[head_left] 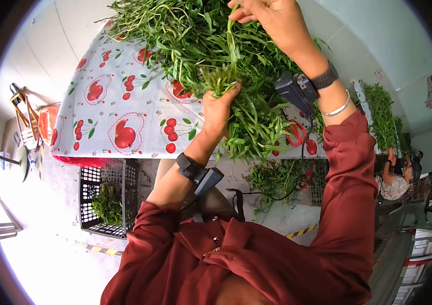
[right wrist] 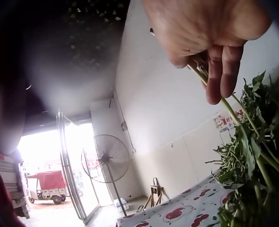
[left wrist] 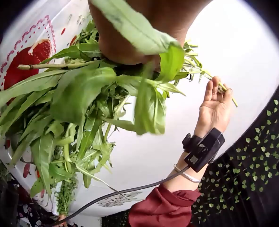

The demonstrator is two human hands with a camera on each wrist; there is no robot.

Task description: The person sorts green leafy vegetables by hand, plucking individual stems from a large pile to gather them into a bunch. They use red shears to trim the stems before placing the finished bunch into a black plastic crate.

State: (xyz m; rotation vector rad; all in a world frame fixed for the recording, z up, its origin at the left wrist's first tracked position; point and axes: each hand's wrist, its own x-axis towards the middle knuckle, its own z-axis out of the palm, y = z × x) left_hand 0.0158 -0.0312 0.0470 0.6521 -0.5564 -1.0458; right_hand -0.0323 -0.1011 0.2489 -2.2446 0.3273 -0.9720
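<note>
My left hand (head_left: 218, 108) grips a bunch of leafy green stems (head_left: 253, 124) near the table's front edge. The cut ends stick up above the thumb, while the leaves hang to the right. Higher up, my right hand (head_left: 279, 25) pinches one long stem (head_left: 231, 43) between thumb and fingers. That stem slants past the right fingers in the right wrist view, leaves (right wrist: 248, 149) lower down. Behind both hands spreads a large heap of the same greens (head_left: 185, 38). In the left wrist view, broad leaves (left wrist: 82, 94) partly cover the left hand.
A cherry-patterned cloth (head_left: 145, 109) covers the table. A red tie (head_left: 296, 133) lies by the bunch. Below the front edge stand a black crate (head_left: 131, 198) with greens inside and more greens (head_left: 277, 178). Another person (head_left: 395, 185) works at the far right. A standing fan (right wrist: 105, 158) is near the doorway.
</note>
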